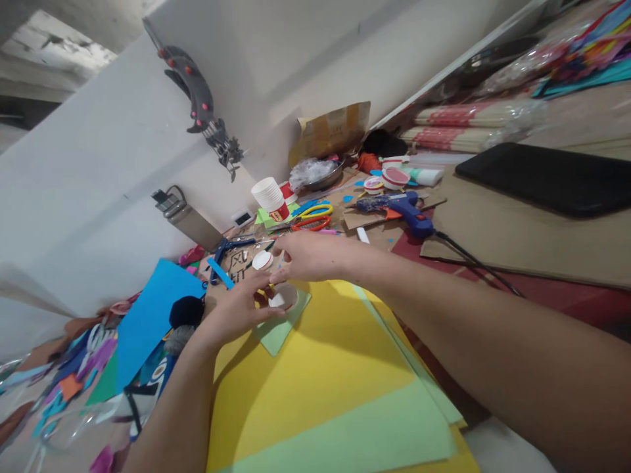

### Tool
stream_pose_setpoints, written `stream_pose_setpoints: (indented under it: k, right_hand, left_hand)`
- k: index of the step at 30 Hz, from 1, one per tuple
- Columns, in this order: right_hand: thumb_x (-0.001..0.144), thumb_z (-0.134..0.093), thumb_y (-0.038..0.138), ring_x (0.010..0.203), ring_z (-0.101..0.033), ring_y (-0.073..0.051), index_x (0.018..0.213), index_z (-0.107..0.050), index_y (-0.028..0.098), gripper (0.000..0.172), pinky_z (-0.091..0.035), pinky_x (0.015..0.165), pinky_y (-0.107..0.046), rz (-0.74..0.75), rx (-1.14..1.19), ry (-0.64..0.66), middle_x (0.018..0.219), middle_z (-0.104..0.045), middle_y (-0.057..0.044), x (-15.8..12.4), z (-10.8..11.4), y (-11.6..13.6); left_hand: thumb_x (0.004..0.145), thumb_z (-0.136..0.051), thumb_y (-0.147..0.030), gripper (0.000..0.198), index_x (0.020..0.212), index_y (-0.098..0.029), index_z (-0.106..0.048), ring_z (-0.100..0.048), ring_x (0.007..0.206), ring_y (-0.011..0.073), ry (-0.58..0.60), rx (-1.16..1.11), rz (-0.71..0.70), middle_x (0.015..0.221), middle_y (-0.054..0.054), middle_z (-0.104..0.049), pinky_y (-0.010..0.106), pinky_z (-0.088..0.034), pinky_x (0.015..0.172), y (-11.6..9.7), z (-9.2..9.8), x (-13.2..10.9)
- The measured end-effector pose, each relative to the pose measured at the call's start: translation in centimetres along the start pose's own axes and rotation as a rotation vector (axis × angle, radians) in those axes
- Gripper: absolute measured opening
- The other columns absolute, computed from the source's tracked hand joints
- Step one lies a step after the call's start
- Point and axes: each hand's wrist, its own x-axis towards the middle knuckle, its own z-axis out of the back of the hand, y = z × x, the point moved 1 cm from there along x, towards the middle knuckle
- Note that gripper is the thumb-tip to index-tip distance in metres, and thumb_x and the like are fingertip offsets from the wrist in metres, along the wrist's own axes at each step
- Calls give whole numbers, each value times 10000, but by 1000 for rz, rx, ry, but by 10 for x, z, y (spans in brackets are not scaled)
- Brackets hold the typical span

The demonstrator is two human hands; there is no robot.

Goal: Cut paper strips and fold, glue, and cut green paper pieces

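Observation:
A small white paper cup [288,295] sits on a pale green piece of paper [276,336], which lies over large yellow sheets [315,355]. My left hand [244,303] curls round the cup's left side, its thumb near the lower edge. From the right, my right hand [313,257] reaches over the cup's far side with bent fingers. Its fingertips meet those of my left hand, and whatever they pinch is hidden. Just beyond the hands lies a round white lid-like disc [263,261].
Beyond my hands are scissors [315,211], stacked paper cups [270,197] and a blue glue gun [411,213] with a trailing cord. A black tablet-like slab [547,177] lies right on cardboard. Blue sheets [160,315] and scraps cover the left. A metal bottle [192,220] stands by the wall.

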Motion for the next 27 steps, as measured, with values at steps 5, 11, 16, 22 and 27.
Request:
stream_pose_setpoints:
  k: [5,11,16,22,27]
  right_hand:
    - [725,-661,523,781,-651,-220,1090,-668,147,524,-419,571,-267,10,-19,-4,945,-719,-102,-2,1,2]
    - [755,-664,427,769,-649,-195,1131,-657,145,471,-416,574,-248,-48,22,-30,968,-721,-88,1,0,0]
    - [805,-631,397,806,-633,-184,1028,-682,158,331,-399,607,-236,-83,-20,-133,950,-718,-73,8,-5,-7]
    - [816,-620,343,763,-614,-167,866,-705,177,193,-401,617,-247,-45,88,-321,852,-714,-51,11,-7,-11]
    - [812,-582,259,687,-609,-154,858,-705,156,166,-437,631,-259,-21,256,-672,783,-712,-40,9,6,-12]
  left_hand:
    - [711,-725,-398,508,1180,-236,-614,-614,860,183,-2,-3,16,1028,54,-653,303,-511,746,2,-1,2]
    - [698,-738,-394,539,1196,-223,-621,-601,908,189,-6,-86,-31,1068,71,-639,322,-508,795,8,-5,3]
    - [676,-759,-371,547,1181,-201,-635,-599,912,192,-25,-117,-62,1090,85,-632,318,-500,789,13,-8,4]
    - [655,-777,-414,541,1131,-188,-656,-597,846,178,-32,-145,-140,987,71,-637,292,-486,737,20,-12,4]
    - [639,-781,-427,570,1136,-177,-654,-590,863,183,-51,-172,-153,1078,88,-640,295,-477,744,26,-14,4]
